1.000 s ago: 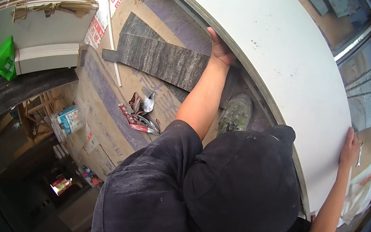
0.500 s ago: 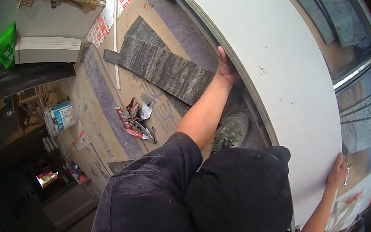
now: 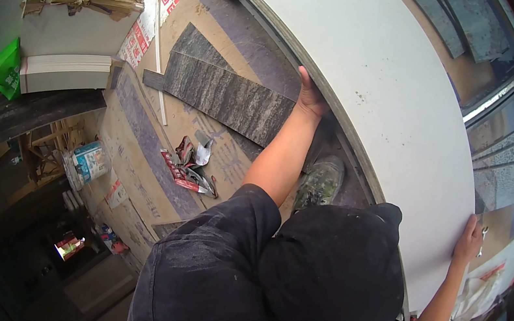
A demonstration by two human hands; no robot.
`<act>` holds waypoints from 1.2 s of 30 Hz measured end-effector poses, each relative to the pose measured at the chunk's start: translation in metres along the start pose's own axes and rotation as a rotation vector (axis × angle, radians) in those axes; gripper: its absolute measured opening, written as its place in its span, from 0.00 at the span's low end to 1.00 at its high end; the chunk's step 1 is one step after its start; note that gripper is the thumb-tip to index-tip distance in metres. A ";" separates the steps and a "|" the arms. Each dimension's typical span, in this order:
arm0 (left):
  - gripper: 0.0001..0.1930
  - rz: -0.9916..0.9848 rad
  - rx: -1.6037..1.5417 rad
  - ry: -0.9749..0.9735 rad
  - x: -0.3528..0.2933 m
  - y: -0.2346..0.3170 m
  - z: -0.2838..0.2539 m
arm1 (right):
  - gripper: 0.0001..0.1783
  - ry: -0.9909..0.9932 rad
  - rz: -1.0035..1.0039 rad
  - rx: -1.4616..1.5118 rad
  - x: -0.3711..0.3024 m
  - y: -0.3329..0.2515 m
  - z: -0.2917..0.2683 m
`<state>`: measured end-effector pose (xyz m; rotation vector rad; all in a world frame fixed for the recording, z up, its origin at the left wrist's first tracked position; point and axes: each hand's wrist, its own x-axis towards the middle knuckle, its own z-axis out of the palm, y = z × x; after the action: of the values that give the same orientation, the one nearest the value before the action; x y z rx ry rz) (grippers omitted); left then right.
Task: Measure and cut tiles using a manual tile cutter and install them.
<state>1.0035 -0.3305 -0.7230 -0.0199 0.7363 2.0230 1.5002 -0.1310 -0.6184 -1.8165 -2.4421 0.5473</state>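
A large white board point(image 3: 388, 113) with a few dark specks stretches from the top of the view down past my right side. My left hand point(image 3: 310, 97) grips its near, left edge, thumb pointing up along the side and the fingers mostly hidden beneath. At the opposite edge, my right hand point(image 3: 469, 240) holds the board with its fingers curled against the rim; part of the grip is out of sight. Below my left forearm a worn, patterned shoe point(image 3: 322, 181) stands on the floor.
Dark wood-grain planks point(image 3: 233, 98) lie on the covered floor, with crumpled red and silver wrappers point(image 3: 190, 167) nearby. Stacked boards point(image 3: 67, 63) and a green bag point(image 3: 5, 69) are at left, a blue-and-white bucket point(image 3: 89, 161) lower. Glass panes point(image 3: 507, 156) stand beyond the board.
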 end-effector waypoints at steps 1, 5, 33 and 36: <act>0.59 0.014 0.008 -0.008 0.000 0.000 0.000 | 0.31 -0.018 0.025 -0.036 0.000 0.000 0.000; 0.60 0.003 0.005 0.001 0.000 0.000 -0.001 | 0.31 -0.020 0.028 -0.010 0.000 0.003 0.000; 0.60 0.089 0.003 -0.082 0.006 0.005 0.014 | 0.34 -0.161 0.121 -0.109 0.004 0.011 0.003; 0.61 0.070 0.013 -0.074 0.007 0.006 0.014 | 0.34 -0.159 0.088 -0.039 0.007 0.017 0.002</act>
<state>0.9990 -0.3205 -0.7111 0.0891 0.7115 2.0737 1.5130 -0.1210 -0.6269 -1.9758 -2.4970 0.6800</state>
